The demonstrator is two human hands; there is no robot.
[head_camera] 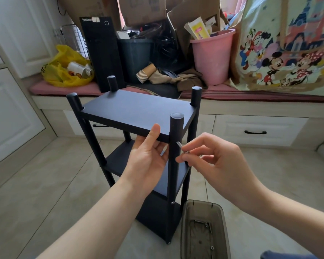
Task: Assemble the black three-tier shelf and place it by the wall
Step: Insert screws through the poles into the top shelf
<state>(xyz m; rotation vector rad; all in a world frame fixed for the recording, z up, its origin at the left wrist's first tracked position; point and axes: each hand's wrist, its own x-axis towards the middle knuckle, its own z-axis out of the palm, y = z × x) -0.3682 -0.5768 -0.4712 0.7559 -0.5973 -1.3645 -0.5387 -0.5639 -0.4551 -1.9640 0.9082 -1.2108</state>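
R hand (213,157) is pinching a small silver screw (180,145) btw thumb and fingertips. The tip is angled up-left and sits just beside the front right post (175,165), roughly level w/ the top board (137,109). Can't tell if the tip is in a hole yet, too small to see. L hand (148,156) grips the front edge of that top board, thumb on top and fingers curled under, so it's basically bracing the thing.

The black shelf (157,217) stands upright on the tile floor (64,184), all 3 boards sitting btw the 4 posts. It's out in the open in front of the window bench (251,111), not by a wall. There's a screw head (173,203) already showing lower down on the same post.

So imo we're at the fastening stage, the top tier at this corner. Next move prob needs the screw lined up square w/ the post hole while the L hand keeps board and post from shifting, then turned in. No tool visible in either hand, so fingers first I guess.

Brownish see-through parts tray (185,230) sits on the floor just right of the shelf base, a few washers (206,225) and bits left in it. Bench behind is piled w/ boxes, a pink bucket (213,58) etc.
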